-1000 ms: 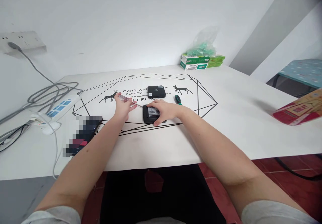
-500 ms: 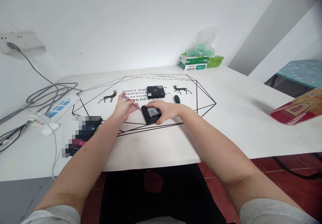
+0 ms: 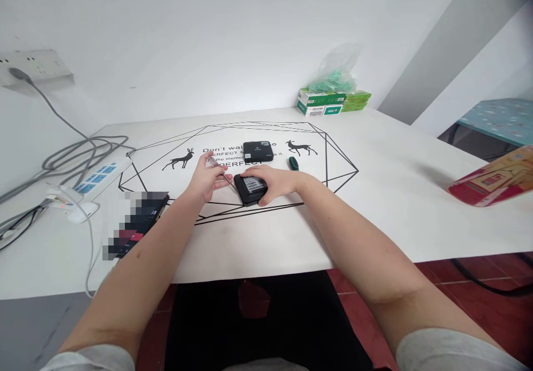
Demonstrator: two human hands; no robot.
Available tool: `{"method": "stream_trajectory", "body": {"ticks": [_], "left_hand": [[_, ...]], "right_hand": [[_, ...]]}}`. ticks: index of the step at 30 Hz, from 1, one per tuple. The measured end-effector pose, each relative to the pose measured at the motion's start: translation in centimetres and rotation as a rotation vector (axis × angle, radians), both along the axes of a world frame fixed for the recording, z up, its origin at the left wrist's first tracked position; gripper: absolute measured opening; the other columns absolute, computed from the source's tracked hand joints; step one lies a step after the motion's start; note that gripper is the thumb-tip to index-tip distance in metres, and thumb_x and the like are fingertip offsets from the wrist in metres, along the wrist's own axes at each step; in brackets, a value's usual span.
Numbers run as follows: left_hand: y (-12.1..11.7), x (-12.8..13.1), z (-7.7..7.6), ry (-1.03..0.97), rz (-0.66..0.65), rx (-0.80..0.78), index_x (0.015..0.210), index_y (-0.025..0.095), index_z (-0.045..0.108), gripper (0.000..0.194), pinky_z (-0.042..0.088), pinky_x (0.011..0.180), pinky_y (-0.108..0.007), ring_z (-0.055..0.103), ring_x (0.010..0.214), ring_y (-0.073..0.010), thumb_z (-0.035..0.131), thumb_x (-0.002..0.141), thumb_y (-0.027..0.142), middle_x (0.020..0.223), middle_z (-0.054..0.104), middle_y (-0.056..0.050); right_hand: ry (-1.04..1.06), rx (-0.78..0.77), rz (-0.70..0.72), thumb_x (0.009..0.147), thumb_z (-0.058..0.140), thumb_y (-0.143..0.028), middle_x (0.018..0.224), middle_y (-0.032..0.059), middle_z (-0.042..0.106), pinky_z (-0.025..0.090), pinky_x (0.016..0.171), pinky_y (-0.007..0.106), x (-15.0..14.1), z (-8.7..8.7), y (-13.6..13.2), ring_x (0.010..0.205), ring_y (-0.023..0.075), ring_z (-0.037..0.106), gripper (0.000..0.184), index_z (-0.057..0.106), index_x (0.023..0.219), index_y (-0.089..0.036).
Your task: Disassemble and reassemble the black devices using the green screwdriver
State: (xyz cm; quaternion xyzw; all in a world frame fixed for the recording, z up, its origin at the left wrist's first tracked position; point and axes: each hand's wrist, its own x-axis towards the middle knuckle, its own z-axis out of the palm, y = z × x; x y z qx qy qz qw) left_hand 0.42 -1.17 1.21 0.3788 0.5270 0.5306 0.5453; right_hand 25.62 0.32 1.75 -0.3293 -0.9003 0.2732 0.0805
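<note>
My left hand grips a screwdriver with a clear handle. Its thin shaft slants down to the left side of a black box-shaped device; whether the tip sits in the seam I cannot tell. From the right, my right hand is closed round that device, which lies on the table with a white label on top. Just behind it rests a second flat black box with a small white sticker. A short tool with a dark green and black handle lies behind my right wrist.
On the left are a power strip, coiled grey cables and a partly blurred phone. Green and white boxes with a plastic bag stand against the wall. A red and yellow package is at the right.
My left hand has shifted slightly right and the screwdriver has tilted steeper, its shaft now lower along the device's left side. The device has turned a little under my right hand.
</note>
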Motion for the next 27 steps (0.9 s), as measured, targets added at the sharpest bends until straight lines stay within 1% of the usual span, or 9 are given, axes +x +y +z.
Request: {"method": "stream_trajectory", "body": {"ticks": [4,7,9,13,17,19,21,23,27], "left_hand": [[0.6,-1.6,0.4,0.322,0.139,0.048,0.149,0.030,0.056,0.079,0.066,0.086,-0.053,0.077,0.072,-0.0265,0.074,0.076,0.006,0.096,0.071,-0.006],[1.1,-3.4,-0.1,0.728,0.241,0.162,0.131,0.027,0.070,0.064,0.056,0.106,-0.057,0.074,0.112,-0.0422,0.081,0.070,0.008,0.106,0.072,-0.013],[1.5,-4.4,-0.7,0.898,0.257,0.115,0.126,0.025,0.072,0.057,0.050,0.112,-0.062,0.067,0.127,-0.0490,0.082,0.071,0.012,0.108,0.073,-0.018],[2.1,-5.1,-1.7,0.987,0.223,0.085,0.128,0.023,0.070,0.053,0.042,0.118,-0.065,0.061,0.136,-0.0506,0.080,0.077,0.019,0.121,0.072,-0.024],[2.0,-4.8,-1.5,1.024,0.214,0.141,0.137,0.022,0.068,0.066,0.026,0.126,-0.071,0.044,0.149,-0.0537,0.084,0.073,0.023,0.143,0.063,-0.027],[1.4,-4.3,-1.1,1.068,0.081,0.271,0.143,0.021,0.065,0.074,0.017,0.129,-0.072,0.033,0.156,-0.0532,0.087,0.073,0.027,0.152,0.057,-0.026],[0.5,-3.5,-0.7,0.989,-0.241,0.405,0.147,0.026,0.064,0.084,0.019,0.132,-0.064,0.035,0.158,-0.0479,0.093,0.069,0.031,0.158,0.056,-0.019],[-0.5,-2.5,-0.5,0.855,-0.532,0.399,0.155,0.032,0.060,0.103,0.026,0.132,-0.059,0.043,0.155,-0.0448,0.101,0.061,0.035,0.162,0.056,-0.014],[-1.7,-0.5,-0.2,0.818,-0.642,0.371,0.170,0.026,0.042,0.133,0.031,0.133,-0.054,0.036,0.161,-0.0451,0.106,0.054,0.038,0.175,0.039,-0.016]], "right_hand": [[-0.046,-0.001,-0.077,0.063,0.095,-0.053,0.174,0.0151,0.043,0.028,0.134,0.064,-0.3,-0.1,-0.2,0.164,0.0432,0.033,0.112,0.050,0.162,-0.028],[-0.031,0.065,-0.118,0.066,0.093,-0.063,0.179,0.0155,0.036,0.016,0.136,0.069,-1.2,-0.1,-0.9,0.169,0.0464,0.022,0.108,0.053,0.160,-0.028],[0.001,0.086,-0.100,0.071,0.090,-0.059,0.174,0.0153,0.044,0.016,0.136,0.067,-2.0,0.0,-1.5,0.167,0.0445,0.029,0.103,0.051,0.161,-0.027],[0.026,0.091,-0.083,0.075,0.084,-0.045,0.166,0.0155,0.053,0.026,0.133,0.064,-3.0,0.0,-2.2,0.160,0.0430,0.040,0.093,0.051,0.160,-0.025],[0.036,0.108,-0.101,0.071,0.083,-0.041,0.157,0.0164,0.057,0.034,0.128,0.062,-3.4,-0.1,-2.2,0.150,0.0431,0.046,0.089,0.055,0.153,-0.022],[0.051,0.103,-0.111,0.070,0.083,-0.042,0.151,0.0155,0.060,0.036,0.125,0.060,-3.4,-0.1,-2.0,0.145,0.0418,0.049,0.085,0.057,0.148,-0.021],[0.081,0.100,-0.121,0.068,0.084,-0.043,0.144,0.0145,0.063,0.038,0.123,0.058,-3.3,-0.2,-1.8,0.141,0.0407,0.050,0.080,0.058,0.141,-0.021],[0.124,0.096,-0.135,0.067,0.085,-0.043,0.139,0.0136,0.063,0.041,0.120,0.056,-3.2,-0.3,-1.6,0.137,0.0397,0.050,0.076,0.060,0.135,-0.021],[0.207,0.079,-0.167,0.063,0.087,-0.040,0.134,0.0125,0.063,0.044,0.115,0.056,-3.3,-0.5,-1.5,0.132,0.0384,0.051,0.072,0.060,0.126,-0.021]]}}
